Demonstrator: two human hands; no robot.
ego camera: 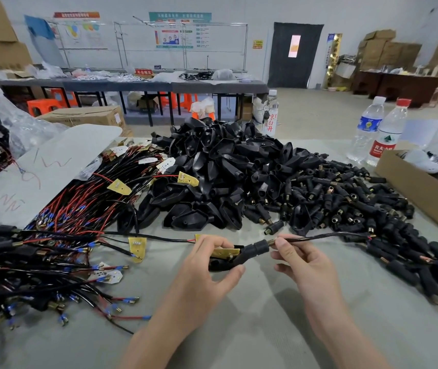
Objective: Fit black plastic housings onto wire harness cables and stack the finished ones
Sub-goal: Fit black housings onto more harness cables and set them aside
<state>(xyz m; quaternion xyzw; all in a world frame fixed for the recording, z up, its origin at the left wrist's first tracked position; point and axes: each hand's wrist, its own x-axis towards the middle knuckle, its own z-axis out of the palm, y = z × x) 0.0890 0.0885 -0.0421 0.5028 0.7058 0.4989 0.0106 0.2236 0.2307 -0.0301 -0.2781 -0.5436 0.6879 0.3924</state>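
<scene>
Nearest the lens: two bare forearms over the grey desk (252, 334), one grip each. Left grip (208, 262) clenched round the wide end of one black housing (241, 255), thumb beneath, fingers over the top. One gold board (225, 252) lodged in the housing's open side. Right grip (301, 262) pinching one black cable (319, 237) between thumb and forefinger, just beside the brass threaded end (271, 243) at the housing's narrow neck. Cable running off rightward across the desk.

Behind both grips, one heaped pile of loose housings (212, 169), far too many to count. Touching it on the right, one spread of small black sleeves (345, 201) with brass tips, likewise beyond counting.

On the left, one thick bundle of harness wires (79, 206), red and black with blue terminals and several gold boards, partly under one white sheet (52, 163). At the left edge, more dark cables (4, 251) lying crosswise; fitted or not, impossible to tell.

Three clear bottles upright at the far side: one (271, 115) behind the pile, two together (380, 131) at the right. One open carton (420, 193) by the right edge.
</scene>
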